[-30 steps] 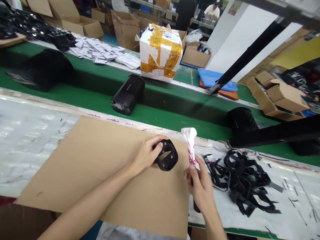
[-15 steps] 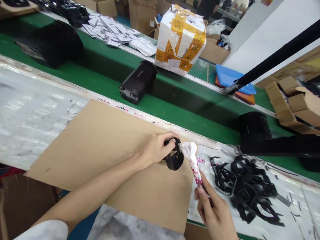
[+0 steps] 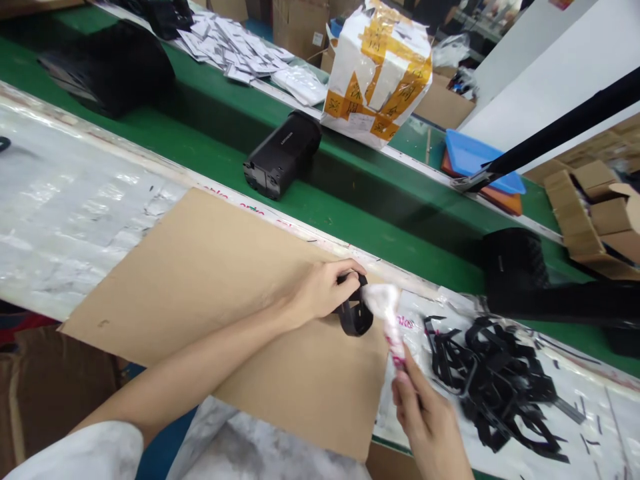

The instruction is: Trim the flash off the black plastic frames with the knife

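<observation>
My left hand grips a black plastic ring-shaped part, held on its edge over the right end of a brown cardboard sheet. My right hand is closed on the lower end of a white wrapped stick with pink print. The stick's white tip touches the black part. Both hands work near the far right corner of the cardboard.
A heap of black plastic pieces lies right of the hands. A green conveyor runs behind, carrying a black box-shaped device and another black item. A taped white parcel, cardboard boxes and a blue tray stand beyond.
The black part went from lying flat to standing on edge in my left hand. My right hand brought the stick's tip from upright down against the part. The view shifted lower.
</observation>
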The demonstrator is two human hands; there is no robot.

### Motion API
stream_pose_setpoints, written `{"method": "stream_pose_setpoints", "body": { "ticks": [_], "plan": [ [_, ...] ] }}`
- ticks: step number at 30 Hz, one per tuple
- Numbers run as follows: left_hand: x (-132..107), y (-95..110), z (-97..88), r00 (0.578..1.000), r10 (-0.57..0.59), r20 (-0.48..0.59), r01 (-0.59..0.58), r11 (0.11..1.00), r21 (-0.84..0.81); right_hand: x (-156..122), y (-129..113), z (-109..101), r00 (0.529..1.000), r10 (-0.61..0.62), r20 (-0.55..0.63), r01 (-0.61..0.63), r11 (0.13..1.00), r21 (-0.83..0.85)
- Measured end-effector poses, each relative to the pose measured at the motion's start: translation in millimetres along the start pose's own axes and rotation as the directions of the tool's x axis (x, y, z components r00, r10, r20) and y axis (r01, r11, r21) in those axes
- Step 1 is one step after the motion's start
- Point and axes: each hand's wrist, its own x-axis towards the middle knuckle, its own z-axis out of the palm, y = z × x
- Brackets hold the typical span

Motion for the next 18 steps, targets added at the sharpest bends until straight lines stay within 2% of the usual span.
{"method": "stream_pose_setpoints", "body": {
  "ticks": [2, 4, 6, 8, 10, 11, 12, 14, 16, 18],
  "plan": [
    [0, 0, 0.5, 1.0, 0.013, 0.005, -0.013, 1.0, -0.004, 5, 2, 0, 0.997, 0.01, 0.073, -0.006, 0.998, -0.058],
    [0, 0, 0.0, 0.999, 0.033, -0.003, -0.033, 0.999, -0.007, 6, 7, -4, 0.997, 0.017, 0.072, -0.013, 0.998, -0.061],
    [-1, 0, -1.2, 0.999, 0.037, -0.015, -0.037, 0.999, -0.002, 3, 11, -8, 1.0, 0.015, 0.009, -0.015, 1.0, -0.021],
    [-1, 1, -2.2, 1.0, 0.022, -0.01, -0.022, 1.0, 0.009, -3, 12, -11, 0.994, 0.01, -0.104, -0.008, 1.0, 0.014],
    [-1, 1, -2.2, 1.0, 0.014, 0.006, -0.014, 1.0, 0.01, -6, 11, -10, 0.977, -0.028, -0.21, 0.024, 1.0, -0.017],
    [-1, 2, -1.9, 1.0, 0.016, 0.011, -0.016, 1.0, 0.007, -6, 9, -10, 0.974, -0.061, -0.22, 0.046, 0.997, -0.07],
    [-1, 2, -1.4, 1.0, 0.018, 0.013, -0.018, 1.0, 0.003, -4, 7, -9, 0.977, -0.096, -0.19, 0.071, 0.988, -0.135],
    [-1, 3, -0.5, 1.0, 0.018, 0.012, -0.018, 1.0, 0.004, 1, 4, -8, 0.987, -0.15, -0.051, 0.133, 0.958, -0.253],
    [-1, 4, -0.2, 1.0, 0.022, 0.011, -0.022, 1.0, 0.009, 7, 6, -10, 0.983, -0.177, 0.055, 0.186, 0.934, -0.304],
    [-2, 3, -1.1, 1.0, 0.027, 0.006, -0.027, 1.0, 0.008, 8, 11, -14, 0.977, -0.21, 0.042, 0.213, 0.932, -0.292]
  ]
}}
